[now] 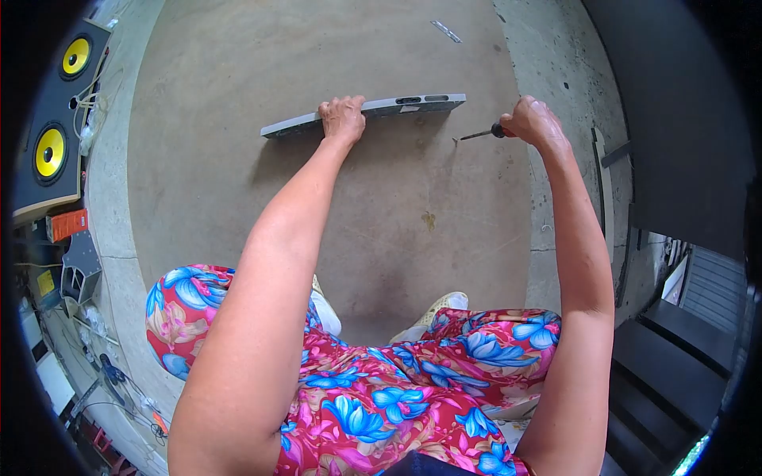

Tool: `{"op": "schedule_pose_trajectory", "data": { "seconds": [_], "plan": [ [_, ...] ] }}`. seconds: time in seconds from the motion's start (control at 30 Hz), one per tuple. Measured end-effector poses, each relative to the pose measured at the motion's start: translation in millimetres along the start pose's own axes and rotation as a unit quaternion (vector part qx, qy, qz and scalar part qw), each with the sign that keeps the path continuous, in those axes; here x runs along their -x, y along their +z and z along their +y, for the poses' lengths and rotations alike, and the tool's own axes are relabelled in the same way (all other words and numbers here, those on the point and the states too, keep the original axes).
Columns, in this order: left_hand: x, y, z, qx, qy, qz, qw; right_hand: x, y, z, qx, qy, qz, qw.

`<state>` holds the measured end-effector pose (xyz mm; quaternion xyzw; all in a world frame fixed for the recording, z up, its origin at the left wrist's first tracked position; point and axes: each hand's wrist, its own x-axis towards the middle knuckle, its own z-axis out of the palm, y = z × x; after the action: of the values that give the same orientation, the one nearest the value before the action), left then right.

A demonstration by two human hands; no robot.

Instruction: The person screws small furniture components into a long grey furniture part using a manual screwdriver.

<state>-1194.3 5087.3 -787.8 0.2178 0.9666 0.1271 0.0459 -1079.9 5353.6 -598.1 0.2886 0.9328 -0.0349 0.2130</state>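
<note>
Firmly, a grey slotted panel [413, 103] is clasped near its middle by the left hand [343, 117] and stood on edge on the concrete floor [357, 206] — a screwdriver [479, 135] is enclosed in the right hand [533, 123], tip near the panel's right end. Screw work is judged in hand; a steadied panel and a squarely seated tip are called for.
</note>
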Motion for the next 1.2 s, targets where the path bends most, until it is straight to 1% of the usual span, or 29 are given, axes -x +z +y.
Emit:
{"op": "schedule_pose_trajectory", "data": {
  "seconds": [0.17,0.27,0.37,0.47,0.73,0.87,0.97,1.07,1.2],
  "plan": [
    [-0.1,0.4,0.0,-0.001,0.0,-0.002,1.0,-7.1,5.2,10.5,-0.012,0.022,0.005,1.0],
    [0.7,1.4,-0.4,-0.001,0.001,0.001,1.0,-9.4,0.7,17.6,-0.061,0.02,-0.031,0.997],
    [2.0,1.8,-0.7,0.003,0.001,0.002,1.0,-9.1,-1.7,23.7,-0.106,0.001,-0.035,0.994],
    [3.3,1.9,-0.6,0.003,-0.001,0.001,1.0,-9.5,-3.3,25.0,-0.092,-0.008,-0.036,0.995],
    [12.2,7.0,-2.6,-0.007,-0.005,-0.003,1.0,-1.5,-4.7,25.6,-0.12,-0.028,-0.051,0.991],
    [21.2,13.6,-2.5,-0.007,-0.005,0.021,1.0,5.5,-7.7,25.7,-0.092,-0.032,-0.06,0.993],
    [27.3,19.4,-4.2,0.005,-0.003,0.046,0.999,-3.7,3.7,37.7,-0.117,-0.039,-0.049,0.991],
    [29.4,23.7,-5.9,0.005,-0.003,0.055,0.998,0.4,3.0,38.9,-0.144,-0.052,-0.06,0.986],
    [32.5,29.7,-11.0,0.004,0.01,0.071,0.997,-1.8,7.7,43.2,-0.135,-0.043,-0.057,0.988]
  ]
}}
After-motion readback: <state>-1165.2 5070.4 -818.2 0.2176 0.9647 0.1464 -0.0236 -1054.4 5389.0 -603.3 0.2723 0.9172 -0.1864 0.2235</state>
